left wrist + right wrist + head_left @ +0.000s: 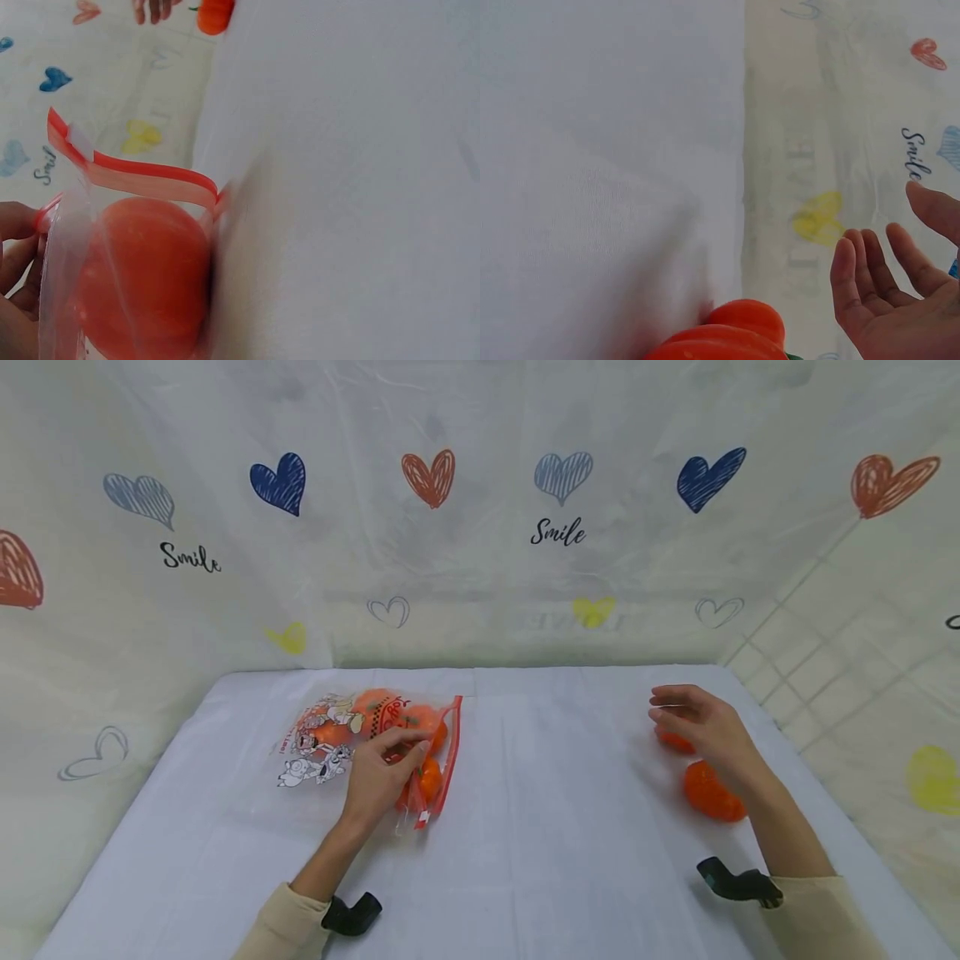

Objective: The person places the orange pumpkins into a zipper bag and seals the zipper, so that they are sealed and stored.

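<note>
A clear zip bag (pixel 318 777) with a red zip edge and printed cartoon figures lies on the left of the table. Several round orange-red vegetables (pixel 146 277) show through its plastic. My left hand (pixel 380 774) pinches the red-edged rim of the bag, whose mouth gapes in the left wrist view. On the right, my right hand (pixel 705 727) hovers with loosely bent fingers and nothing in its grasp. Beneath it are two ribbed, pumpkin-like orange-red vegetables: a nearer one (pixel 712 792) and a farther one (pixel 677 742), partly hidden by the hand.
A white cloth covers the table (pixel 555 827). Behind it hangs a pale curtain (pixel 480 568) printed with hearts and words. Black camera mounts sit at both wrists, the left mount (pixel 351 914) and the right mount (pixel 738 883).
</note>
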A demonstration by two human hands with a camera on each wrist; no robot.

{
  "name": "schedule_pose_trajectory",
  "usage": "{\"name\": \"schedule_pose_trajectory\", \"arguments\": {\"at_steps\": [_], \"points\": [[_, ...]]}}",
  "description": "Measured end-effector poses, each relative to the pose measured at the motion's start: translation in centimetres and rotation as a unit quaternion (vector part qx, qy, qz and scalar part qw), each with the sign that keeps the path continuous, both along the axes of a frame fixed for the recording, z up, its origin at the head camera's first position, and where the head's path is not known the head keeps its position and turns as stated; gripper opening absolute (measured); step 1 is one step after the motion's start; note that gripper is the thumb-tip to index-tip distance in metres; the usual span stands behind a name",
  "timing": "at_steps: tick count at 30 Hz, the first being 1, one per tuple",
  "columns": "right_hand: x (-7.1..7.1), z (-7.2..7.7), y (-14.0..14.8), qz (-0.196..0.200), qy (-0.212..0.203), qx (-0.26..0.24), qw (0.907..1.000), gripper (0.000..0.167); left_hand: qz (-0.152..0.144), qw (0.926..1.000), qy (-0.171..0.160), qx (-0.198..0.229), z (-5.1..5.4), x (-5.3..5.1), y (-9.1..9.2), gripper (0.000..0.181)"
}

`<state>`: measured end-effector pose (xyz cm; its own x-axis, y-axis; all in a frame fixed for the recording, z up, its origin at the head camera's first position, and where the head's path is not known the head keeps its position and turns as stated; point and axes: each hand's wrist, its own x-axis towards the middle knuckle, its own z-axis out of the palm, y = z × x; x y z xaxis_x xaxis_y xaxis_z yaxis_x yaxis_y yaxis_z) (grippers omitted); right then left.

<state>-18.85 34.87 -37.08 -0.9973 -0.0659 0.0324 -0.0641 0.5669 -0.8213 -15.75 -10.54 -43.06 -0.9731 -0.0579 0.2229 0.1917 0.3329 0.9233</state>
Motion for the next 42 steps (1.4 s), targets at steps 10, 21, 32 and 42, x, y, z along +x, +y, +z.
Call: {"name": "schedule_pose_trajectory", "arguments": {"at_steps": [10,21,32,42], "points": [[-0.3,0.1,2.9,-0.007,0.005,0.029,0.9995,0.051,-0.001,1.0000,0.000,0.002,0.2,0.1,0.1,0.021],[-0.7,0.1,4.9,-0.017,0.006,0.057,0.9982,0.056,-0.002,1.0000,0.002,0.001,0.0,0.0,0.1,0.021],[-0.9,-0.3,6.6,-0.020,0.005,0.086,0.9961,0.064,-0.007,1.0000,0.005,-0.001,0.2,-0.2,0.0,0.021],[-1.1,-1.4,7.9,-0.009,-0.013,0.107,0.9942,0.066,-0.004,1.0000,0.002,-0.004,0.0,-0.1,0.1,0.021]]}}
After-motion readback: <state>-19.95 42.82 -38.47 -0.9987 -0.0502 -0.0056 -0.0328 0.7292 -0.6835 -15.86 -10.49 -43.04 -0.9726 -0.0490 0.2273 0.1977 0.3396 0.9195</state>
